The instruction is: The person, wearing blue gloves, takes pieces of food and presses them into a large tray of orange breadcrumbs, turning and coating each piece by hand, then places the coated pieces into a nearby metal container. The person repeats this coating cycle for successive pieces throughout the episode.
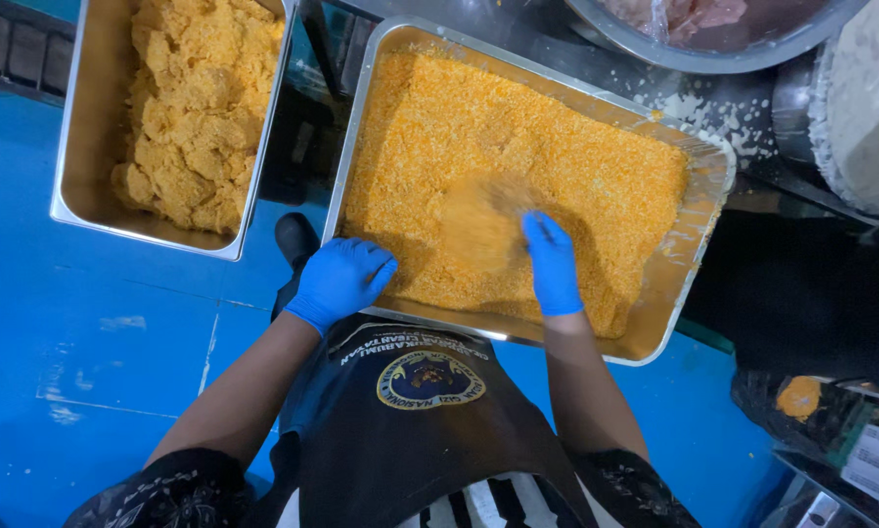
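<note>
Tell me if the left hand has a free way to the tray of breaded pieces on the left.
Probably yes: the left hand rests at the crumb tray's near corner, and only open blue floor lies between it and the tray of breaded pieces.

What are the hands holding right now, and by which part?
Left hand rests on the crumb tray's near rim, holding nothing. Right hand is at a blurred crumb-coated piece in the crumbs; the grip and held part cannot be told.

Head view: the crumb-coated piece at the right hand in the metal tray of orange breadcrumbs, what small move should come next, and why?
Probably lift the blurred crumb-coated piece from the metal tray of orange breadcrumbs: it looks fully coated, the blue-gloved right hand touches it, and the blue-gloved left hand rests on the rim.
</note>
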A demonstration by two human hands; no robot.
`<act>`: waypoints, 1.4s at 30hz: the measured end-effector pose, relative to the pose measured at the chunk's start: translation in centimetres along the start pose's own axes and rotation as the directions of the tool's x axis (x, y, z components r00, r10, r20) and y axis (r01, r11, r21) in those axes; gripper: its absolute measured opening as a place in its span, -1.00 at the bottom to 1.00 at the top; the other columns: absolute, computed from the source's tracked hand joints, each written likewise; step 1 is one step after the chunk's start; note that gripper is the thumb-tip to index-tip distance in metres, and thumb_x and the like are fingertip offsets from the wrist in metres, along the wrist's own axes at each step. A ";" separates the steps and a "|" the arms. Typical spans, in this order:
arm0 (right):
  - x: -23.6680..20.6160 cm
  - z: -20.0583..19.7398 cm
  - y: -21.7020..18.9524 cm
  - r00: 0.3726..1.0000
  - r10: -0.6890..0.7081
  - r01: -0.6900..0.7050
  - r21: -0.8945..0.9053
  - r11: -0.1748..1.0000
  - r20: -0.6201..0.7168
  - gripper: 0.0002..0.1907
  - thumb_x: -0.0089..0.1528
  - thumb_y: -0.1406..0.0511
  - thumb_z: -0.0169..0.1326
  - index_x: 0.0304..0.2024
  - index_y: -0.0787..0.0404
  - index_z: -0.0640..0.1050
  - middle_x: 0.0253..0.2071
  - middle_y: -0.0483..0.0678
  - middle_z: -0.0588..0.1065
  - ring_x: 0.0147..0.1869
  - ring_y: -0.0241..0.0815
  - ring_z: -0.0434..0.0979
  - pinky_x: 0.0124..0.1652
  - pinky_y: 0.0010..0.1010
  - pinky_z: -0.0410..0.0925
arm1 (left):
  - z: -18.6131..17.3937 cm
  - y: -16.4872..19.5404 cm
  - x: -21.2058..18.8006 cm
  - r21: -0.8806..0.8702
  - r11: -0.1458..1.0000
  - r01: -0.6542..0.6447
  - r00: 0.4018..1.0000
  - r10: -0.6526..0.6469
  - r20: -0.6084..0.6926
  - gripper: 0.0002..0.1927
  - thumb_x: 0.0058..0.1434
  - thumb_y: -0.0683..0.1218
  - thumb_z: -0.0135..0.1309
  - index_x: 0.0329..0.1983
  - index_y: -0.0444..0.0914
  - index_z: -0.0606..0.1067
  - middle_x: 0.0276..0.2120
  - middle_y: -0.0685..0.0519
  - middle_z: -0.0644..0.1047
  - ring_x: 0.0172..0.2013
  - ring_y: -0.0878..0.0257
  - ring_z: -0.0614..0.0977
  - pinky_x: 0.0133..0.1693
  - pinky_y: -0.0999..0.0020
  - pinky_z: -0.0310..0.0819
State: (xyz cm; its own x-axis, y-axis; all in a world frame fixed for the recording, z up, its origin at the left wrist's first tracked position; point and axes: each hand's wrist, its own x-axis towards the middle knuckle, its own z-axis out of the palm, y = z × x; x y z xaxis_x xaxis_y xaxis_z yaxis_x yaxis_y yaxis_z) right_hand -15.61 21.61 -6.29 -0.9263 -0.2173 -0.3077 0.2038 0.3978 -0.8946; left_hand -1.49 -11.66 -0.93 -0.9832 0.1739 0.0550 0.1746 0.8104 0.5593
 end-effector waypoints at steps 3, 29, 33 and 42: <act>-0.2 3.8 -3.7 0.957 -0.290 0.286 -0.270 0.919 0.026 -0.55 0.22 0.21 0.34 0.11 0.23 0.58 0.09 0.03 0.60 0.17 -0.02 0.59 0.18 -0.25 0.42 | -0.2 0.0 0.1 0.005 1.000 0.005 0.999 -0.005 0.039 -0.80 0.29 0.04 0.08 -0.32 -0.15 0.57 -0.43 -0.02 0.56 -0.34 0.01 0.61 -0.28 0.06 0.45; -2.7 7.8 -9.4 0.768 -0.466 0.634 -0.623 0.458 0.440 -0.16 0.31 0.05 0.13 0.49 0.33 0.17 0.55 0.34 -0.01 0.62 0.39 -0.09 0.46 0.26 -0.12 | -0.7 0.0 0.3 0.005 1.000 -0.008 1.000 0.008 0.016 -0.79 0.29 0.04 0.06 -0.34 -0.16 0.56 -0.42 0.00 0.55 -0.34 0.02 0.59 -0.26 0.08 0.45; -1.4 8.1 -8.1 0.622 -0.122 0.745 -0.537 0.396 0.773 -0.02 0.16 -0.08 0.17 0.44 0.31 0.17 0.52 0.24 -0.04 0.59 0.30 -0.13 0.40 0.30 -0.20 | -0.7 0.2 0.3 0.000 1.000 -0.011 0.999 0.011 0.047 -0.78 0.30 0.03 0.06 -0.37 -0.16 0.55 -0.42 0.01 0.56 -0.33 0.02 0.59 -0.26 0.08 0.45; 2.8 3.5 0.5 0.994 0.111 -0.106 -0.425 0.899 -0.013 -0.31 0.19 0.08 0.31 0.20 0.39 0.47 0.16 0.15 0.51 0.25 0.02 0.49 0.20 -0.21 0.35 | -0.8 0.0 0.5 -0.001 1.000 -0.004 0.999 0.004 0.045 -0.78 0.29 0.05 0.05 -0.36 -0.15 0.55 -0.42 0.01 0.57 -0.32 0.03 0.60 -0.25 0.08 0.44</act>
State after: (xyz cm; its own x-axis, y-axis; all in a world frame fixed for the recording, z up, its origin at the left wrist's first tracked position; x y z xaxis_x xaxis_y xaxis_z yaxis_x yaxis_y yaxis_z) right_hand -17.03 18.05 -8.71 -0.9020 -0.1602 -0.4010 0.1468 0.7595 -0.6337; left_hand -2.07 -12.02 -0.19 -0.9792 0.2021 0.0198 0.1783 0.8089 0.5602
